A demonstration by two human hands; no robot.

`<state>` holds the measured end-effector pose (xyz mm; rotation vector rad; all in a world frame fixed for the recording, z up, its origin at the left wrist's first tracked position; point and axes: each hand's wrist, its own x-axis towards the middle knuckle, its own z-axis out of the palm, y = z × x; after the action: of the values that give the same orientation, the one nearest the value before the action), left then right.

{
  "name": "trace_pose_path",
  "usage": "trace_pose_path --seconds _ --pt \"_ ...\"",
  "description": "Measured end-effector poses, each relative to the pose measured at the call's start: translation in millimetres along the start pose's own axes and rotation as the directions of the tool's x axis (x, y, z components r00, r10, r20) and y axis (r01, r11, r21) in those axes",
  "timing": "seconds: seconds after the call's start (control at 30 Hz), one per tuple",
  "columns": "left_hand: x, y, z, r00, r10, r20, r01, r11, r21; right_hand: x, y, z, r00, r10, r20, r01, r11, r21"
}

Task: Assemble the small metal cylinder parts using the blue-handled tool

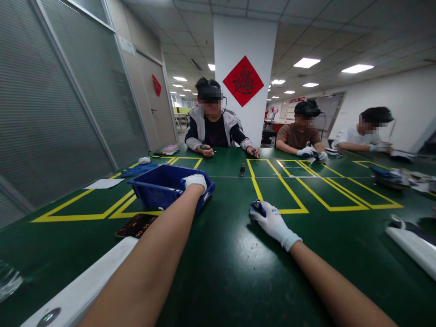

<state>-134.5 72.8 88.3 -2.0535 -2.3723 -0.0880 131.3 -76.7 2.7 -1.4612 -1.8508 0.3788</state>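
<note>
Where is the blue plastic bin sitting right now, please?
In the head view, the blue bin sits left of centre on the green table, with the left hand on its rim.

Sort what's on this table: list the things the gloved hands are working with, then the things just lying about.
In hand:
- blue bin, left hand on its rim
- small blue-and-metal part, gripped by right hand

Lying about:
- phone showing a timer
- sheet of paper
- small dark part standing mid-table
- white board near the left arm
- blue gloves behind the bin
</note>
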Motion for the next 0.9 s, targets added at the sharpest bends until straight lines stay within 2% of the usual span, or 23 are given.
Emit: trace_pose_path --seconds 0.07,0.1,0.2,0.27,0.33,0.4,0.47,0.53,0.6,0.7,0.9 --pt "-3.8 5.2 -19.4 1.000 -0.020 -0.018 0.021 0.998 0.066 0.3 -0.8 -0.6 1.000 -0.014 -0.004 0.014 1.000 -0.008" --pt "-8.0 8.5 -30.6 0.997 0.016 -0.075 -0.010 0.996 0.090 0.5 -1.4 -0.1 1.000 -0.014 -0.012 0.013 1.000 -0.026" --pt "-34.7 22.3 -59.8 0.959 0.182 -0.219 -0.172 0.983 0.067 1.3 -3.5 4.2 0.997 0.035 -0.062 -0.042 0.991 -0.129" --pt "-64.2 34.3 -65.4 0.914 0.269 -0.304 -0.276 0.961 0.020 1.5 -4.4 7.7 0.994 0.056 -0.089 -0.071 0.980 -0.183" --pt "-98.0 45.9 -53.9 0.846 0.384 -0.370 -0.422 0.906 -0.026 1.2 -3.9 10.1 0.995 0.037 -0.098 -0.056 0.980 -0.192" --pt "-128.3 54.0 -27.1 0.789 0.466 -0.401 -0.533 0.843 -0.068 0.6 -2.1 10.7 0.994 0.020 -0.111 -0.039 0.983 -0.179" --pt "-147.8 57.1 7.0 0.769 0.523 -0.367 -0.582 0.811 -0.065 0.4 0.8 10.2 0.990 0.031 -0.140 -0.056 0.982 -0.183" --pt "-154.2 55.5 37.7 0.760 0.569 -0.313 -0.615 0.786 -0.064 0.9 3.7 9.3 0.987 0.039 -0.155 -0.071 0.975 -0.210" --pt "-150.4 50.6 58.0 0.783 0.561 -0.269 -0.602 0.793 -0.098 1.9 6.1 8.6 0.989 0.022 -0.149 -0.057 0.970 -0.235" --pt "-138.7 42.3 68.1 0.794 0.555 -0.248 -0.592 0.798 -0.111 3.0 8.0 8.2 0.991 -0.008 -0.130 -0.023 0.970 -0.240" --pt "-133.5 38.2 66.6 0.784 0.577 -0.228 -0.609 0.785 -0.108 2.1 5.5 7.9 0.991 -0.039 -0.126 0.013 0.980 -0.196"
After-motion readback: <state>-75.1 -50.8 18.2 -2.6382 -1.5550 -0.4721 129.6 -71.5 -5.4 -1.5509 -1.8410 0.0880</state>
